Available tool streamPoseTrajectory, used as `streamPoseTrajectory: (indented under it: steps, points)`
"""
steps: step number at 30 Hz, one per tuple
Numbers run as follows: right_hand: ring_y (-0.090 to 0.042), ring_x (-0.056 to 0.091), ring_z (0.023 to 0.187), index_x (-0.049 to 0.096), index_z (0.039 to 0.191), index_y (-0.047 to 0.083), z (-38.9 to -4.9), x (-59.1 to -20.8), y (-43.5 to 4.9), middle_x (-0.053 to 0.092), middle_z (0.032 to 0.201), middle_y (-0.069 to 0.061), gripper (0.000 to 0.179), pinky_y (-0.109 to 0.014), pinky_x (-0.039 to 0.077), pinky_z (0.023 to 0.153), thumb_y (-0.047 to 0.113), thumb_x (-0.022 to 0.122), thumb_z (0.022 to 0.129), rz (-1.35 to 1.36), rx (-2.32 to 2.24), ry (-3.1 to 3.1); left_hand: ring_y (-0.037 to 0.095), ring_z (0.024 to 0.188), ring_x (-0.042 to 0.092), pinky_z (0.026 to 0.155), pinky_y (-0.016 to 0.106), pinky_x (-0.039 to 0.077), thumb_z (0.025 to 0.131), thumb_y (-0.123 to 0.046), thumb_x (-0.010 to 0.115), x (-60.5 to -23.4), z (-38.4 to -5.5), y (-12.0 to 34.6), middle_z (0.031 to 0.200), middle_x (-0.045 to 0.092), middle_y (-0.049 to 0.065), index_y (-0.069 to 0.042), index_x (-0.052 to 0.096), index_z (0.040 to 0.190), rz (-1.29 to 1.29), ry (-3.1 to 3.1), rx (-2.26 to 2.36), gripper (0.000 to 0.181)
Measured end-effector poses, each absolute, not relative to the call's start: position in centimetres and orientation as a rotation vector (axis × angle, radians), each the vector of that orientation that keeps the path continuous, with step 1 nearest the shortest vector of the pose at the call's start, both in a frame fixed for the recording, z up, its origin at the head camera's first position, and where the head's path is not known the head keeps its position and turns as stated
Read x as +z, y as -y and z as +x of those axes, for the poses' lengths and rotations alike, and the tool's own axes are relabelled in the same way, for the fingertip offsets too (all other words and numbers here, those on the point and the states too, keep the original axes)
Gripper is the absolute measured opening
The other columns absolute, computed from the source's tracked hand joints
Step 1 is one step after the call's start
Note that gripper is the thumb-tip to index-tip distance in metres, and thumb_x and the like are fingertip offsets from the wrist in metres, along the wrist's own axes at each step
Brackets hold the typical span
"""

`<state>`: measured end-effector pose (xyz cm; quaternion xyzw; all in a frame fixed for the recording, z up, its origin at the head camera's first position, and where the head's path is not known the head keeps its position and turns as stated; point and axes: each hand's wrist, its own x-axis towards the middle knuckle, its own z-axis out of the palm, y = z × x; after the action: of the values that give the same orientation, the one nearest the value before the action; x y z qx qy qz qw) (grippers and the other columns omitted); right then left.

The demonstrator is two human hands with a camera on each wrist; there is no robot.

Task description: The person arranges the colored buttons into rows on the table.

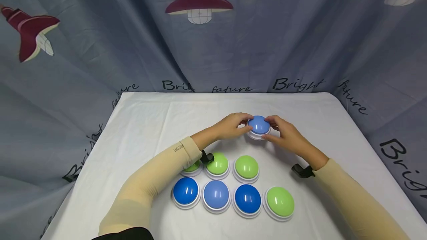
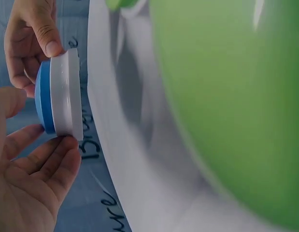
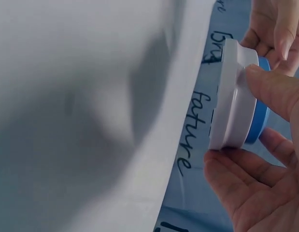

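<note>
A light-blue domed push button (image 1: 259,125) with a white base is held above the white table, between the two hands. At its left side my left hand (image 1: 228,126) grips it, with fingertips on the white base (image 2: 66,94) in the left wrist view. My right hand (image 1: 288,136) holds the opposite side. In the right wrist view the right thumb (image 3: 272,89) lies on the base and the fingers are at its lower edge. The underside of the base faces the table, and its surface is not visible.
Nearer the body stand two rows of similar buttons. Behind are green ones (image 1: 247,166), one partly covered by the left sleeve (image 1: 166,169). In front are dark-blue (image 1: 185,191), light-blue (image 1: 216,195), dark-blue (image 1: 248,198) and green (image 1: 280,202) ones. A patterned grey-blue curtain (image 1: 250,55) hangs behind the table.
</note>
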<state>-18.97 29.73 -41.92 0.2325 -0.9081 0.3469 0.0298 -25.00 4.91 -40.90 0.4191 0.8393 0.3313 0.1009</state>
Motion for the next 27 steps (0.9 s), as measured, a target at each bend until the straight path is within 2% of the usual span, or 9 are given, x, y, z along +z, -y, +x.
streamPoseTrajectory:
  steps: [8, 14, 19, 22, 27]
  points:
    - [-0.036, 0.056, 0.121, 0.047, 0.133, 0.0, -15.5, -41.9, -31.5, 0.057, 0.129, -0.017, 0.06, -0.048, 0.046, 0.098, 0.022, 0.078, 0.087, 0.747, 1.069, 2.798, 0.013, 0.12, 0.055, 0.102, 0.018, 0.039, 0.102, -0.028, 0.056, -40.4, -22.2, -5.5, 0.136, 0.057, 0.01, -0.003, 0.05, 0.142, 1.349, -2.412, 0.897, 0.048]
    - [-0.036, 0.059, 0.117, 0.049, 0.131, 0.001, -13.0, -42.3, -32.5, 0.06, 0.125, -0.015, 0.058, -0.047, 0.047, 0.096, 0.021, 0.079, 0.086, 0.765, 1.037, 2.796, 0.012, 0.122, 0.052, 0.1, 0.019, 0.041, 0.105, -0.026, 0.05, -40.7, -20.7, -6.0, 0.137, 0.056, 0.009, -0.005, 0.049, 0.143, 1.396, -2.325, 0.882, 0.044]
    - [-0.032, 0.06, 0.116, 0.05, 0.131, 0.003, -11.0, -42.8, -33.2, 0.061, 0.125, -0.011, 0.058, -0.045, 0.048, 0.095, 0.022, 0.08, 0.085, 0.755, 1.025, 2.821, 0.01, 0.13, 0.047, 0.106, 0.015, 0.034, 0.107, -0.017, 0.043, -41.1, -19.6, -6.4, 0.141, 0.054, 0.008, -0.004, 0.051, 0.142, 1.435, -2.253, 0.887, 0.039]
    - [-0.027, 0.059, 0.117, 0.05, 0.132, 0.004, -9.9, -43.1, -33.6, 0.061, 0.125, -0.007, 0.06, -0.036, 0.048, 0.097, 0.022, 0.081, 0.084, 0.752, 1.025, 2.83, 0.008, 0.134, 0.044, 0.108, 0.014, 0.03, 0.106, -0.013, 0.041, -41.3, -18.9, -6.6, 0.142, 0.054, 0.007, -0.004, 0.052, 0.142, 1.432, -2.206, 0.905, 0.038]
    - [-0.019, 0.058, 0.117, 0.05, 0.132, 0.003, -8.7, -43.7, -33.9, 0.061, 0.125, -0.006, 0.06, -0.018, 0.044, 0.098, 0.017, 0.082, 0.082, 0.793, 1.055, 2.793, 0.005, 0.131, 0.046, 0.107, 0.014, 0.032, 0.106, -0.01, 0.041, -41.5, -18.2, -6.7, 0.14, 0.056, 0.005, -0.007, 0.052, 0.142, 1.389, -2.159, 0.924, 0.038]
